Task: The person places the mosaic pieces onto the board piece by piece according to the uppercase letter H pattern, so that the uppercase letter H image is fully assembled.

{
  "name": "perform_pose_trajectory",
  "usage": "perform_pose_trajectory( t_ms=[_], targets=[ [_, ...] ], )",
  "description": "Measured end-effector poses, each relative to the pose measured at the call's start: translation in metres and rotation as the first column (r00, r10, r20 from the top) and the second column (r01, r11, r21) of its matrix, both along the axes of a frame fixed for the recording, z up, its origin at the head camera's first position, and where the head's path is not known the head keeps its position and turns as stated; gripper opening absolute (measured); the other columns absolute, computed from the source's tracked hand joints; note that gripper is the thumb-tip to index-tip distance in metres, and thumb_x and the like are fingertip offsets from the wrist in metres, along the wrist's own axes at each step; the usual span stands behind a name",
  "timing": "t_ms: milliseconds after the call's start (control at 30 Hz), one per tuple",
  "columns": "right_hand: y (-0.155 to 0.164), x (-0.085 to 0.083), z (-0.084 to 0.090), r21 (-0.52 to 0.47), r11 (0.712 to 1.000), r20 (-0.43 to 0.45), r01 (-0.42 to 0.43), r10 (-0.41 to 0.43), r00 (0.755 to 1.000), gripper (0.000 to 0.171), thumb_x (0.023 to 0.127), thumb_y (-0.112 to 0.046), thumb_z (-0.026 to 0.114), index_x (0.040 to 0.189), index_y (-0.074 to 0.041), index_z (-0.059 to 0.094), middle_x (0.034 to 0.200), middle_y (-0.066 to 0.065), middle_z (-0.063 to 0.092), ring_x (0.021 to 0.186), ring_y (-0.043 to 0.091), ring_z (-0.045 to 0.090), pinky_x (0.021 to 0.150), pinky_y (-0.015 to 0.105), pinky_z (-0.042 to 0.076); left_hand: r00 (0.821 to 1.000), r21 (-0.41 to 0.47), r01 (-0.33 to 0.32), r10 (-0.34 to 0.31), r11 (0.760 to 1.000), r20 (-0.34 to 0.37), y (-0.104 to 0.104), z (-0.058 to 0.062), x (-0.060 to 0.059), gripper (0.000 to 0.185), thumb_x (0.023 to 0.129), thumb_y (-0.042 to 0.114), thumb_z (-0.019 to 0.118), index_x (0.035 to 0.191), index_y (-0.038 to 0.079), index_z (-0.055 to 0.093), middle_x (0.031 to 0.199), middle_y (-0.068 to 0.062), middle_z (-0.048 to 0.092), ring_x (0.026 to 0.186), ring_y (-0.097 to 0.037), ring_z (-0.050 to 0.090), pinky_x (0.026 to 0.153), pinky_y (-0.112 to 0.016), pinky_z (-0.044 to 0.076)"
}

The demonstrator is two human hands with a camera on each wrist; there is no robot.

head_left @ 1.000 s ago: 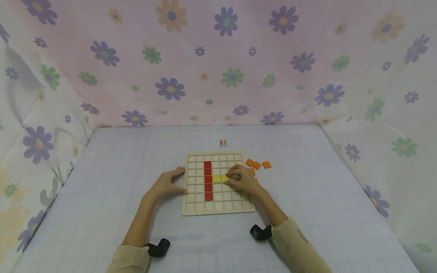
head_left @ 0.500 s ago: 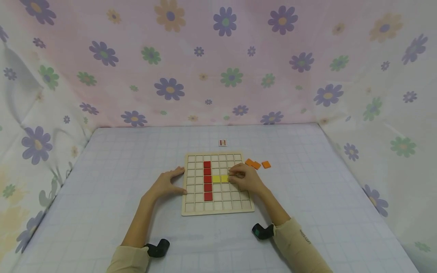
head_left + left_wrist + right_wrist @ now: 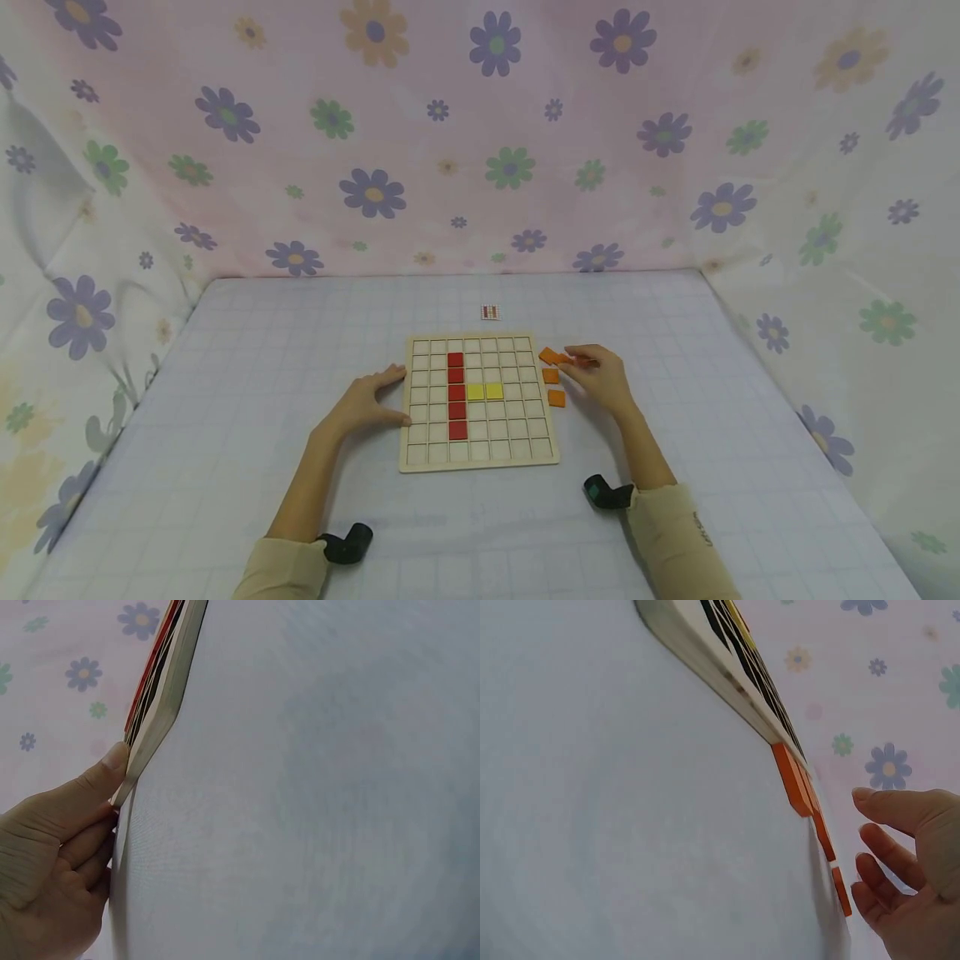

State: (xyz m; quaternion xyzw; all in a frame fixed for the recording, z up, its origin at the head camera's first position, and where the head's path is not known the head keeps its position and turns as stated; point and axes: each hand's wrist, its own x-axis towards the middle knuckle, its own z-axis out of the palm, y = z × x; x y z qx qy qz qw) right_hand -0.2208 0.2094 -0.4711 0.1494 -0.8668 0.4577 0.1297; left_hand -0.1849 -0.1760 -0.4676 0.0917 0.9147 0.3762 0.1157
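A square wooden grid board [image 3: 480, 467] lies on the table with a column of several red tiles [image 3: 457, 410]. Two yellow tiles [image 3: 493, 391] sit in a row to the right of that column. My left hand [image 3: 360, 407] touches the board's left edge, thumb and index finger spread along it; the left wrist view shows the thumb [image 3: 112, 761] against the rim. Off the right edge, my right hand [image 3: 600, 382] is over loose orange tiles [image 3: 551, 377]. In the right wrist view its thumb and fingers are apart, close beside the orange tiles [image 3: 791, 780], with nothing between them.
Behind the board lies a small printed card [image 3: 490, 312]. Both wrists wear black camera mounts [image 3: 607, 492]. A flowered curtain [image 3: 480, 150] surrounds the back and sides of the white-covered table [image 3: 315, 308].
My right hand has left the yellow tiles and moved right, off the board, to the orange tiles. Orange tiles by the right edge are uncovered again. The left hand has stayed in place.
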Motion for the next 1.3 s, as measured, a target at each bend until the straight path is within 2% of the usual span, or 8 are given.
perform_pose_trajectory(
  t_ms=[233, 533, 733, 900, 1133, 1300],
  targets=[
    [0.021, 0.0, 0.001, 0.091, 0.991, 0.076, 0.101, -0.108, 0.991, 0.039, 0.075, -0.011, 0.07, 0.109, 0.004, 0.059, 0.111, 0.022, 0.055, 0.107, 0.036, 0.047, 0.088, 0.054, 0.039, 1.0, 0.006, 0.018, -0.018, 1.0, -0.012, -0.001, 0.001, 0.001, 0.088, 0.06, 0.038, 0.079, 0.133, 0.009, 0.041, 0.14, -0.012, 0.031, 0.13, -0.032, 0.023, 0.106, -0.052, 0.012],
    [0.035, -0.002, -0.007, 0.165, 0.979, 0.194, 0.119, -0.151, 0.969, 0.048, 0.078, -0.018, 0.068, 0.117, 0.004, 0.054, 0.118, 0.023, 0.051, 0.109, 0.036, 0.046, 0.091, 0.049, 0.04, 0.999, -0.006, 0.026, -0.026, 1.0, -0.026, -0.001, 0.001, 0.0, 0.088, 0.06, 0.038, 0.079, 0.133, 0.008, 0.041, 0.14, -0.013, 0.032, 0.13, -0.035, 0.023, 0.107, -0.051, 0.01],
    [0.035, -0.003, -0.01, 0.193, 0.97, 0.171, 0.146, -0.179, 0.969, 0.043, 0.079, -0.016, 0.066, 0.116, 0.004, 0.055, 0.113, 0.023, 0.052, 0.104, 0.036, 0.049, 0.088, 0.048, 0.042, 1.0, 0.007, 0.022, -0.022, 1.0, -0.011, -0.001, 0.0, 0.0, 0.088, 0.059, 0.038, 0.08, 0.133, 0.009, 0.041, 0.14, -0.012, 0.031, 0.13, -0.034, 0.022, 0.106, -0.051, 0.015],
    [0.037, -0.002, -0.011, 0.195, 0.969, 0.136, 0.149, -0.177, 0.975, 0.037, 0.08, -0.012, 0.063, 0.112, 0.006, 0.056, 0.108, 0.024, 0.055, 0.099, 0.037, 0.051, 0.084, 0.049, 0.044, 1.0, 0.003, 0.02, -0.02, 1.0, -0.01, -0.001, 0.0, 0.0, 0.089, 0.059, 0.038, 0.08, 0.133, 0.009, 0.041, 0.14, -0.012, 0.031, 0.13, -0.034, 0.023, 0.106, -0.05, 0.014],
    [0.035, -0.002, -0.013, 0.207, 0.971, 0.135, 0.12, -0.15, 0.979, 0.047, 0.079, -0.018, 0.066, 0.116, 0.006, 0.053, 0.111, 0.023, 0.054, 0.102, 0.036, 0.049, 0.088, 0.049, 0.04, 1.0, -0.004, 0.015, -0.015, 1.0, -0.007, -0.001, -0.001, -0.001, 0.089, 0.059, 0.039, 0.08, 0.134, 0.01, 0.041, 0.141, -0.01, 0.03, 0.13, -0.034, 0.022, 0.107, -0.051, 0.011],
    [0.03, -0.006, -0.018, 0.223, 0.963, 0.107, 0.154, -0.181, 0.978, 0.048, 0.078, -0.022, 0.067, 0.114, 0.007, 0.055, 0.108, 0.022, 0.056, 0.101, 0.034, 0.05, 0.088, 0.048, 0.041, 1.0, 0.004, 0.013, -0.013, 1.0, -0.01, -0.001, -0.001, 0.0, 0.088, 0.059, 0.038, 0.08, 0.133, 0.009, 0.042, 0.14, -0.011, 0.031, 0.13, -0.034, 0.022, 0.107, -0.051, 0.009]
  ],
)
